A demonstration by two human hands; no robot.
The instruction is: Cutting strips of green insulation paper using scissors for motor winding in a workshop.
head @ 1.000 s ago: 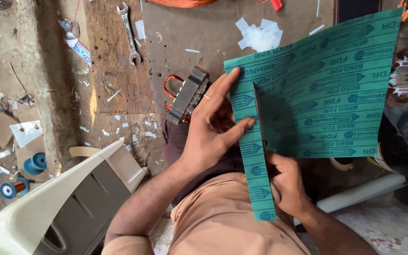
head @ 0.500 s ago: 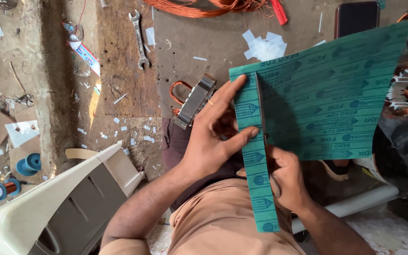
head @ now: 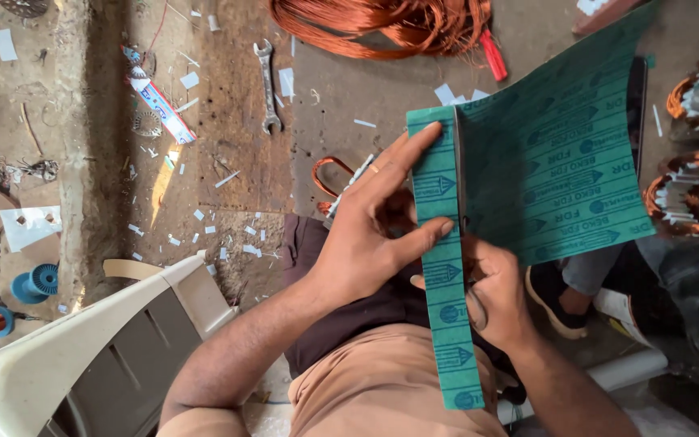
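Note:
A large green printed sheet [head: 560, 162] is held up in front of me. A narrow strip [head: 440, 267] is parted from its left edge along a long slit. My left hand [head: 366, 239] pinches this strip, thumb on the front and fingers spread behind it. My right hand [head: 495, 295] sits under the sheet's lower edge, gripping scissors. Their dark blade [head: 458, 166] runs up the slit, close to the sheet's top edge.
On the dirt floor lie a spanner [head: 267, 85], a coil of copper wire [head: 382, 24], paper scraps and an orange-handled tool [head: 327, 174]. Wound motor stators [head: 693, 194] stand at the right. A white plastic chair [head: 82, 348] is at lower left, and another person's shoe [head: 556, 303] is near my right hand.
The scissors blade has moved farther up the sheet, lengthening the slit and the freed strip. Both hands and the sheet have shifted slightly right in view.

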